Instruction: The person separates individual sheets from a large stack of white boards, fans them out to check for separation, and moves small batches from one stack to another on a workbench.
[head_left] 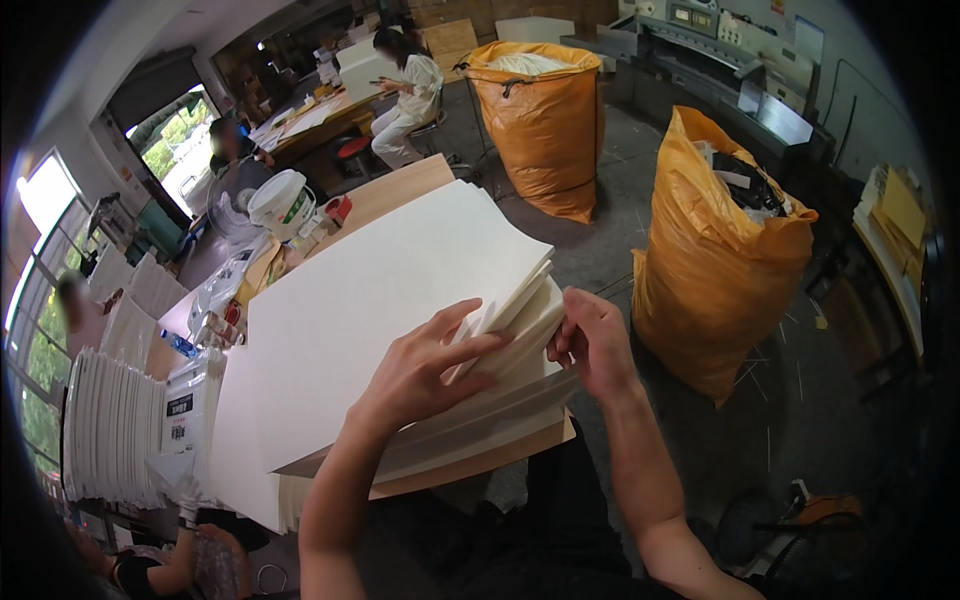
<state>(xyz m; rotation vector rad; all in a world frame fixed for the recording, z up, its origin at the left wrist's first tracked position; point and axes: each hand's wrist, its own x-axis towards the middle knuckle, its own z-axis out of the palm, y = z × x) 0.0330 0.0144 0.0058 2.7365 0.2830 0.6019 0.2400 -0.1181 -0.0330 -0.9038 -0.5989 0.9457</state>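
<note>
A thick stack of large white paper sheets [380, 270] lies in front of me, and its near right corner is fanned and bent up in several layers. My left hand [425, 365] rests on that corner with its fingers spread, the fingertips touching the curled sheets. At the outer edge, my right hand [597, 345] is closed in a pinch on the corner of the sheets. How many sheets lie between its fingers is hidden. Under the white stack, a tan board [480, 470] sticks out along the near edge.
Two full orange sacks, one near [720, 260] and one farther [540, 130], stand on the floor to the right. A white bucket [283, 203] sits beyond the paper. Bundled white stacks [115, 430] are at the left. Other people sit or work at the left and back.
</note>
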